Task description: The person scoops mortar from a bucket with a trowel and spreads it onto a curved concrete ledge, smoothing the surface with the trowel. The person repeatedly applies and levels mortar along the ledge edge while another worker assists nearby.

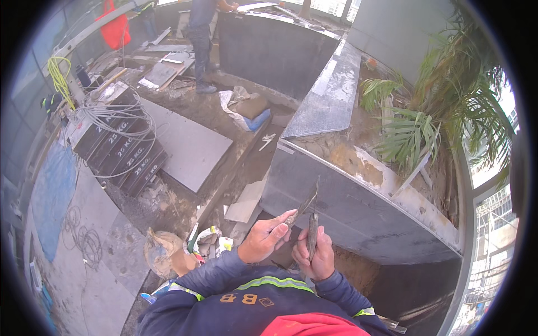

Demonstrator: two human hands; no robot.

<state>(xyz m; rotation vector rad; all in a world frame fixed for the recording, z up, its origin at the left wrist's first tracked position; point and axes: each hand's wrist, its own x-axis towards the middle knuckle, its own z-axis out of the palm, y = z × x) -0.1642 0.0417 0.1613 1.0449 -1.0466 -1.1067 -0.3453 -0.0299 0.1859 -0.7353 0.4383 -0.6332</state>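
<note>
My left hand [267, 239] is closed around a slim, grey-crusted hand tool [303, 208] that slants up to the right and narrows to a tip. In my right hand [315, 253] stands a second narrow tool [312, 229], nearly upright, with a rounded dirty handle and a thin blade seen edge-on. The two tools converge close together above my fists; whether they touch, I cannot tell. Their exact kind is unclear. Both hands are in front of my chest, before a planter wall [347, 196] clad in dark grey slabs.
Palm fronds [412, 134] hang over the planter at right. Dark stacked weights [126, 143] carry a tangle of grey cable. A large grey slab [188, 145] lies beside them. An open sack [245, 109], offcuts and crumpled bags [166, 252] litter the ground. Another person [200, 45] stands at the back.
</note>
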